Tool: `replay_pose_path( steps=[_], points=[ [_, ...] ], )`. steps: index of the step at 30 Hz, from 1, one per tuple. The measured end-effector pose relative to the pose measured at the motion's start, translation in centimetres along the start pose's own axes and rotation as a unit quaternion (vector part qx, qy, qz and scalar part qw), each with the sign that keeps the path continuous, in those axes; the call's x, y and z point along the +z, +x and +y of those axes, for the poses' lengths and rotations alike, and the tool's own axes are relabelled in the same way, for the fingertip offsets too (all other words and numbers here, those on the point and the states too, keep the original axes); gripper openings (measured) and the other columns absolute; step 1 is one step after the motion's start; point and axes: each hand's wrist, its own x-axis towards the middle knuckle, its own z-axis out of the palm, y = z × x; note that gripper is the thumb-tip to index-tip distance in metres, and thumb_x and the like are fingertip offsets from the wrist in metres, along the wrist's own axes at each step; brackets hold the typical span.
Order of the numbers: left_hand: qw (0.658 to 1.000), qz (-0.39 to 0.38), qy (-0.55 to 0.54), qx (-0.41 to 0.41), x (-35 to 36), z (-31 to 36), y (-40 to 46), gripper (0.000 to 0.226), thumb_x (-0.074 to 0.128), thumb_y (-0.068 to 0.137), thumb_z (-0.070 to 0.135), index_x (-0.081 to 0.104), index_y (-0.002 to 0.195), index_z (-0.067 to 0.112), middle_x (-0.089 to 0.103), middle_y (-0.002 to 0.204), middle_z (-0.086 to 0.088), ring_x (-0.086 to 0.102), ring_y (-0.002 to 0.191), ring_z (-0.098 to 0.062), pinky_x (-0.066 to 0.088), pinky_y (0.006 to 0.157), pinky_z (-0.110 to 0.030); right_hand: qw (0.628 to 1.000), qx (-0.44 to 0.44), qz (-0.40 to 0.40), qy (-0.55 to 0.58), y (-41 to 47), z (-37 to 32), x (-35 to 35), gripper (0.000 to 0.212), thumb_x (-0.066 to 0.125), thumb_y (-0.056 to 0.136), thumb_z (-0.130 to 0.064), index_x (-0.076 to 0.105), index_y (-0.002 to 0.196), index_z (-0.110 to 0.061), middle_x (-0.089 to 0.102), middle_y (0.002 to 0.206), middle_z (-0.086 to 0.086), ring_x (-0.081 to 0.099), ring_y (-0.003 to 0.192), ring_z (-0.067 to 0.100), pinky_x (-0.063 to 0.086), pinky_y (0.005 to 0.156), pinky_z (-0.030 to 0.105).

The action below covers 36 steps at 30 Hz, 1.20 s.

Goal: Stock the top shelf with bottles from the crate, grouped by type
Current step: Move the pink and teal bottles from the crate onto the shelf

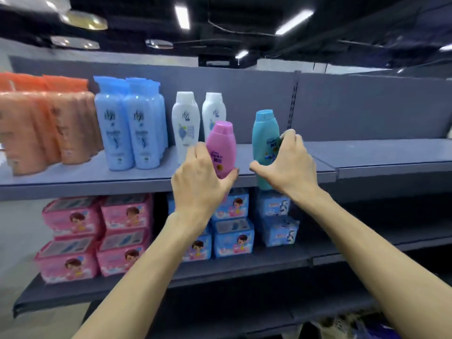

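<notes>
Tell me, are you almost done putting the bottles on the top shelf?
Partly. Already standing on the top shelf in groups: orange bottles, blue bottles and two white bottles. In hand: the left hand holds a pink bottle and the right hand a teal bottle, neither set down yet. The shelf's right side is bare. The crate is out of view, so what remains is unknown.

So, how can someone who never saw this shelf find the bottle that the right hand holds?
Look at the top shelf, right of the two white bottles. The right hand grips the teal bottle there; the pink bottle beside it is shorter.
</notes>
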Motion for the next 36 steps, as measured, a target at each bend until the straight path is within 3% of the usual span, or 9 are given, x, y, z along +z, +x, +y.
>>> replay_pose_path(
  steps=[5,11,17,20,26,31,36],
  points=[
    [0.999,-0.002,-0.037,0.02,3.2,3.5,4.7,0.059,0.071,0.078,0.054,0.046,0.105,0.007,0.051,0.096,-0.006,0.056,0.082,-0.031,0.034,0.062,-0.033,1.0,0.016,-0.003,-0.003,5.7,2.6,-0.9,0.07,0.078,0.067,-0.05,0.039,0.109,-0.01,0.042,0.102,0.003,0.045,0.082,0.026,0.034,0.069,0.032],
    [0.999,-0.046,-0.029,0.002,9.1,6.0,9.7,0.062,0.072,0.079,0.054,0.047,0.106,0.005,0.054,0.098,-0.009,0.056,0.086,-0.028,0.039,0.066,-0.033,0.998,0.042,-0.036,-0.001,11.3,7.1,0.5,0.072,0.079,0.068,-0.049,0.038,0.111,-0.009,0.041,0.104,0.004,0.046,0.082,0.027,0.038,0.069,0.033],
    [0.995,-0.083,0.0,-0.055,15.7,5.9,14.2,0.062,0.074,0.076,0.054,0.051,0.101,0.001,0.054,0.095,-0.013,0.061,0.081,-0.034,0.048,0.062,-0.039,0.996,0.051,-0.069,0.009,16.4,10.5,3.1,0.071,0.078,0.068,-0.047,0.038,0.113,-0.01,0.039,0.104,0.002,0.047,0.084,0.026,0.039,0.068,0.033],
    [0.993,-0.093,0.006,-0.073,18.5,5.9,15.8,0.063,0.075,0.078,0.049,0.048,0.108,-0.001,0.048,0.101,-0.015,0.059,0.086,-0.037,0.05,0.068,-0.043,0.995,0.053,-0.083,0.015,18.7,12.0,4.6,0.071,0.079,0.068,-0.045,0.037,0.114,-0.01,0.036,0.103,0.002,0.048,0.087,0.027,0.039,0.068,0.033],
    [0.988,-0.109,0.053,-0.091,23.5,5.2,18.0,0.065,0.071,0.081,0.05,0.048,0.112,-0.001,0.046,0.105,-0.014,0.053,0.094,-0.032,0.039,0.067,-0.034,0.992,0.058,-0.107,0.025,22.2,14.1,7.7,0.07,0.079,0.069,-0.043,0.037,0.114,-0.01,0.036,0.104,0.002,0.047,0.086,0.027,0.04,0.068,0.034],
    [0.986,-0.1,0.066,-0.114,26.2,4.8,19.6,0.069,0.071,0.081,0.051,0.045,0.116,-0.002,0.047,0.109,-0.015,0.054,0.098,-0.034,0.038,0.066,-0.034,0.99,0.068,-0.119,0.042,24.1,15.0,10.5,0.069,0.078,0.069,-0.042,0.036,0.113,-0.01,0.037,0.105,0.002,0.045,0.086,0.026,0.039,0.069,0.033],
    [0.983,-0.102,0.065,-0.141,27.3,5.2,20.7,0.069,0.072,0.083,0.046,0.04,0.121,-0.002,0.046,0.117,-0.017,0.056,0.103,-0.036,0.041,0.07,-0.035,0.987,0.08,-0.121,0.073,25.4,15.3,13.4,0.07,0.08,0.069,-0.041,0.036,0.114,-0.009,0.043,0.115,0.007,0.056,0.097,0.031,0.04,0.072,0.033]
  ],
)
